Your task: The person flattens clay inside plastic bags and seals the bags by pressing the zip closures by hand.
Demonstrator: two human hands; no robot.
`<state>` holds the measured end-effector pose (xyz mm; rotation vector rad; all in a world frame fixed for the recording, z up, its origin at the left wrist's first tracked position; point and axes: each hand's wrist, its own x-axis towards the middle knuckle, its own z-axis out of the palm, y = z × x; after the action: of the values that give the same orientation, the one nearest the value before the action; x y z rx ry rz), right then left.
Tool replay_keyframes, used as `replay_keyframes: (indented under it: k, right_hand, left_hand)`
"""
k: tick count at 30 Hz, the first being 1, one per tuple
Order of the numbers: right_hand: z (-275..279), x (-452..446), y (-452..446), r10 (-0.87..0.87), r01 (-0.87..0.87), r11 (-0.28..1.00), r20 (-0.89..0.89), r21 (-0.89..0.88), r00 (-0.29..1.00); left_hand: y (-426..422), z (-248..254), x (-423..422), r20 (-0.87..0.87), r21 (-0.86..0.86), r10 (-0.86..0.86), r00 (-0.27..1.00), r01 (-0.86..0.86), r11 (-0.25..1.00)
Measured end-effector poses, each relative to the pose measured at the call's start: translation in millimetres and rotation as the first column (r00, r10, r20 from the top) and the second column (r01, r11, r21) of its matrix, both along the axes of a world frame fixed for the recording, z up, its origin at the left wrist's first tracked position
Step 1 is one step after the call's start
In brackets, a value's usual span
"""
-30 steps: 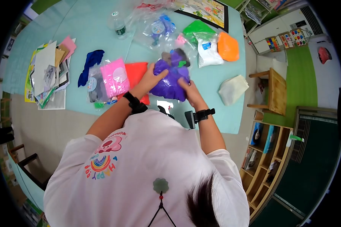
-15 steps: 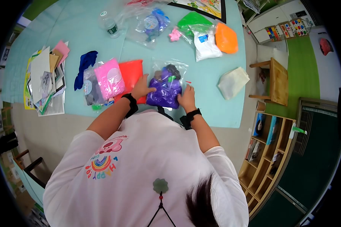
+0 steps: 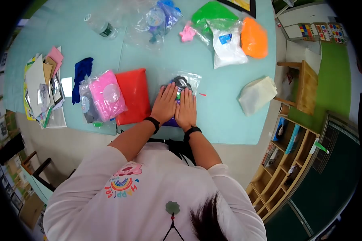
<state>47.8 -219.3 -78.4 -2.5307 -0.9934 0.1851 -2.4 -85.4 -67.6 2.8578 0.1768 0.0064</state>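
Observation:
Both palms lie flat on a clear bag of purple and dark clay (image 3: 182, 82) at the table's near edge, covering most of it. My left hand (image 3: 164, 103) has its fingers stretched forward over the bag's left part. Right beside it, my right hand (image 3: 186, 109) lies on the bag's right part, fingers also straight. Left of the bag are a red packet (image 3: 132, 96), a pink packet (image 3: 107, 95) and a dark grey bag (image 3: 88, 103). A tiny red piece (image 3: 202, 94) is right of the bag.
On the table (image 3: 221, 120) are a cream packet (image 3: 256, 95), a white bag (image 3: 228, 48), an orange packet (image 3: 254, 38), a green packet (image 3: 213, 14), a pink lump (image 3: 187, 33), a bottle (image 3: 101, 26), blue cloth-like material (image 3: 81, 76) and stacked papers (image 3: 42, 86).
The bag was lifted in both hands, then lay on the table with a hand at each side. Now both hands have moved together on top of it. The view has shifted slightly.

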Motion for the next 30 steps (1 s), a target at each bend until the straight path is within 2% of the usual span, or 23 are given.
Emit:
replay_keyframes:
  k: [4, 7, 13, 16, 19, 21, 25, 30]
  right_hand:
    - [-9.1, 5.2, -2.6, 0.011, -0.010, 1.000, -0.057, 0.021, 0.998]
    - [-11.6, 7.0, -5.7, 0.025, -0.023, 0.999, -0.082, 0.024, 0.996]
    - [0.1, 11.4, -5.9, 0.042, -0.043, 0.999, -0.095, -0.006, 0.995]
    - [16.0, 29.2, 6.4, 0.035, -0.022, 0.990, -0.096, 0.136, 0.995]
    - [10.7, 48.1, 22.1, 0.095, -0.082, 0.991, -0.125, 0.101, 0.988]
    - [4.3, 55.1, 25.2, 0.116, -0.097, 0.987, -0.143, 0.131, 0.983]
    - [0.8, 58.7, 23.4, 0.126, -0.119, 0.991, -0.121, 0.065, 0.985]
    - [-1.8, 58.8, 22.7, 0.127, -0.120, 0.991, -0.125, 0.063, 0.984]
  left_hand:
    - [0.6, -4.5, 1.9, -0.047, -0.104, 0.021, 0.999, -0.025, 0.994]
    - [-1.9, -9.1, 2.1, -0.018, -0.074, 0.029, 0.999, -0.031, 0.997]
    - [2.4, 0.1, 3.0, 0.036, -0.139, 0.038, 0.999, -0.033, 0.990]
    - [7.0, 12.2, 9.3, 0.095, -0.125, 0.004, 0.995, 0.008, 0.992]
    - [3.4, -2.1, 21.5, 0.029, -0.189, 0.079, 0.996, -0.072, 0.979]
    - [2.9, -7.5, 24.8, 0.009, -0.114, 0.077, 0.997, -0.075, 0.991]
    - [0.1, -5.6, 24.1, -0.030, -0.050, 0.068, 0.997, -0.069, 0.996]
    - [2.1, -12.2, 23.9, -0.016, -0.084, 0.069, 0.997, -0.070, 0.994]
